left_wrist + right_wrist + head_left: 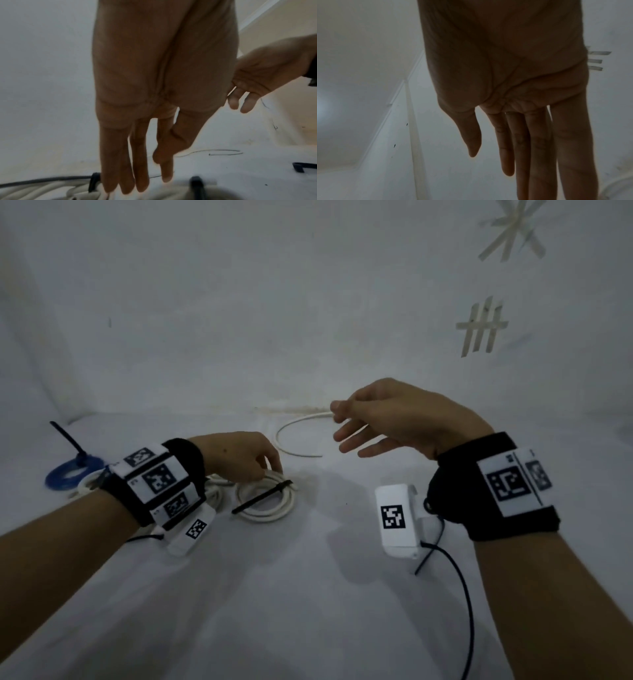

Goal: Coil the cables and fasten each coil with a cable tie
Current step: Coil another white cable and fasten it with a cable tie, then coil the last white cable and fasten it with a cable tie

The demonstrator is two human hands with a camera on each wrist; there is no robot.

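Note:
A white cable coil (266,498) with a black cable tie (262,496) across it lies on the white table. My left hand (274,470) reaches down onto its far rim, and in the left wrist view the left hand (145,175) has straight fingers (126,169) just above the blurred coil (171,192), gripping nothing. My right hand (342,426) hovers open and empty above a loose white cable (294,436) that curves on the table behind the coil. From the wrist, the right hand (496,162) shows an open palm with straight fingers.
A blue coil (73,474) with an upright black tie (66,440) lies far left. Another white coil (215,491) sits partly under my left wrist. White walls enclose the table at the back and left, with tape marks (481,326) on the right.

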